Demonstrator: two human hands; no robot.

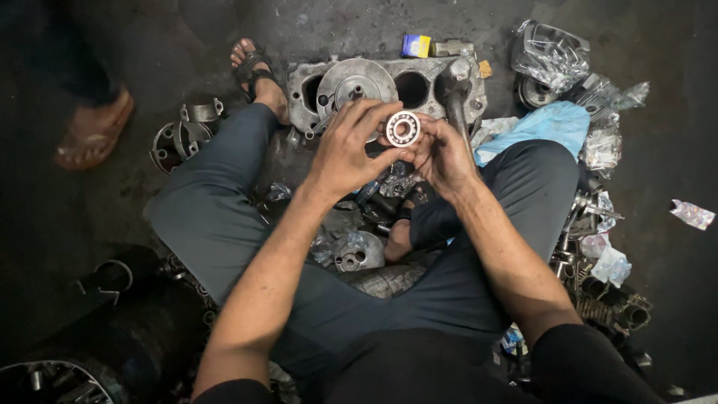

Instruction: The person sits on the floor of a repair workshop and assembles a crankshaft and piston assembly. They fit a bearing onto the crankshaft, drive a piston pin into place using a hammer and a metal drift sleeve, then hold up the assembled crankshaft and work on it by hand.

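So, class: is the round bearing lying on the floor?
No, the bearing is held up between the left hand and right hand, above the engine casing.

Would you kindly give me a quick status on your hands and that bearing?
Left hand and right hand both gripping the ball bearing, held up between fingertips. Engine casing on floor just beyond. Nothing blocking the hands.

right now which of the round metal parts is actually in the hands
The small ball bearing, pinched between the left hand and right hand. The flywheel disc on the engine casing and the round part below lie untouched.
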